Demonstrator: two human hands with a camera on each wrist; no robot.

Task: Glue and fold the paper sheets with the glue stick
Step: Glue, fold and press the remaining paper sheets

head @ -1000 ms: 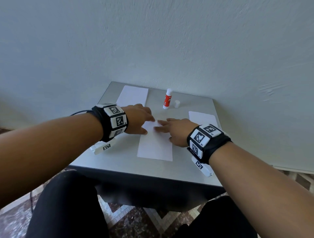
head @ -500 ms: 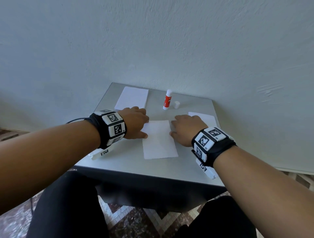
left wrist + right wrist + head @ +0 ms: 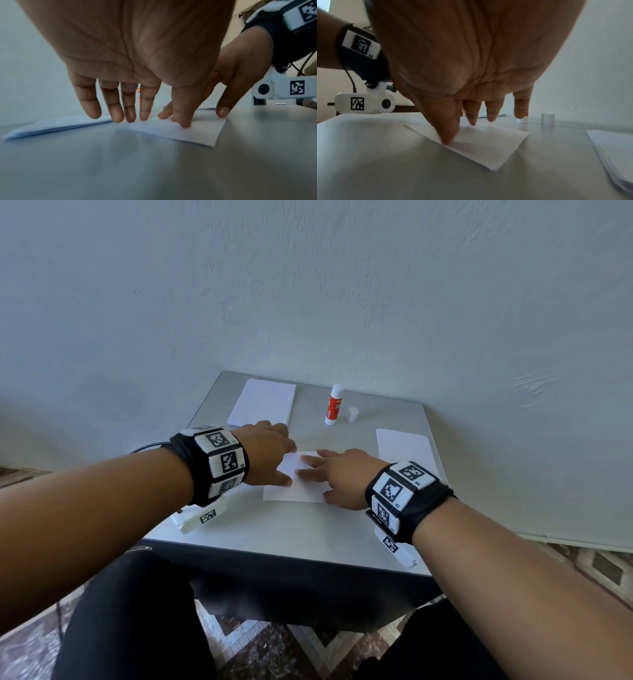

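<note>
A folded white sheet [image 3: 296, 489] lies flat in the middle of the grey table [image 3: 308, 529]. My left hand [image 3: 270, 455] presses its left part with straight fingers; the thumb [image 3: 184, 121] lies on the paper [image 3: 197, 134]. My right hand [image 3: 337, 474] presses the right part, fingers spread flat, thumb [image 3: 449, 136] on the sheet [image 3: 489, 147]. The red and white glue stick [image 3: 334, 405] stands uncapped at the back of the table, its white cap [image 3: 352, 414] beside it on the right. Neither hand touches the glue stick.
A stack of white sheets [image 3: 263, 402] lies at the back left, also seen as the stack [image 3: 56, 125] past my left fingers. Another pile [image 3: 404, 448] lies at the right edge, near pile [image 3: 614, 151]. The wall stands directly behind the table.
The sheet now looks shorter and folded. My right hand has slid from the sheet's right edge onto its top; my left hand still presses the left side.
</note>
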